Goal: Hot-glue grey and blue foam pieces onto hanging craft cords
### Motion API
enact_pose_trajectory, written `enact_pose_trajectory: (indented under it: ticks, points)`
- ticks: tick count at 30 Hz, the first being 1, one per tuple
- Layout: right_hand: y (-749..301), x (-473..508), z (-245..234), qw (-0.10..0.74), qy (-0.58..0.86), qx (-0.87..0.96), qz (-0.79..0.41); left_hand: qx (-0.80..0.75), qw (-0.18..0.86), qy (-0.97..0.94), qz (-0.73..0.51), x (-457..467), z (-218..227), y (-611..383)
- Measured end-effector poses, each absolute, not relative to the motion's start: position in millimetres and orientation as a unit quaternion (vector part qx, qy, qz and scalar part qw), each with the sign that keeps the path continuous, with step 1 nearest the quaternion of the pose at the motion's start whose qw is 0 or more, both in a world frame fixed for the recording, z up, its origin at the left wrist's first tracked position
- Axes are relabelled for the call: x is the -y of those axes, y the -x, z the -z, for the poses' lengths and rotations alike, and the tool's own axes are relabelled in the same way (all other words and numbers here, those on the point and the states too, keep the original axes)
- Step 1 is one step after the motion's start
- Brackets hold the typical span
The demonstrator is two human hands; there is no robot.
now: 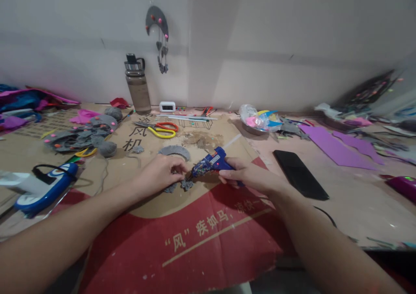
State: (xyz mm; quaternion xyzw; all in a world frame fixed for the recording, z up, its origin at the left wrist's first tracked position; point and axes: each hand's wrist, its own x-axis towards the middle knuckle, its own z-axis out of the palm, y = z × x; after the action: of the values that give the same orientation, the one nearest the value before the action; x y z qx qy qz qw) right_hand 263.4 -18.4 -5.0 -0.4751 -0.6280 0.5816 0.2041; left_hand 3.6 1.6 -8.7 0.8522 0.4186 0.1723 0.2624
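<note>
My right hand (pixel 242 172) is wrapped around the handle of a blue hot glue gun (pixel 212 161). The gun's nozzle points left and down, close to the fingertips of my left hand (pixel 162 169). Those fingers are curled and pinch a small grey yarn piece (pixel 186 184) just below the nozzle. Another small grey yarn piece (pixel 170 188) lies beside it, partly under my left hand. Just beyond, a grey yarn-covered crescent (pixel 175 151) lies on the cardboard (pixel 208 229). Whether glue is on the piece cannot be made out.
Scissors (pixel 162 129), a bottle (pixel 138 88) and a small white clock (pixel 167 106) stand or lie farther back. At left are a grey yarn pile (pixel 81 135) and a blue power strip (pixel 48 190). A black phone (pixel 300 174) and purple sheets (pixel 334 144) lie right; a crescent ornament (pixel 157 21) hangs on the wall.
</note>
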Motion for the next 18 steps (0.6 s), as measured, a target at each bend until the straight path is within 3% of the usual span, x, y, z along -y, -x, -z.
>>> enact_pose_trajectory:
  ticks: [18]
  points:
    - [-262.9,17.1,9.2,0.201,0.481,0.614,-0.593,-0.427,0.256,-0.851,-0.169,-1.5,9.8,-3.9]
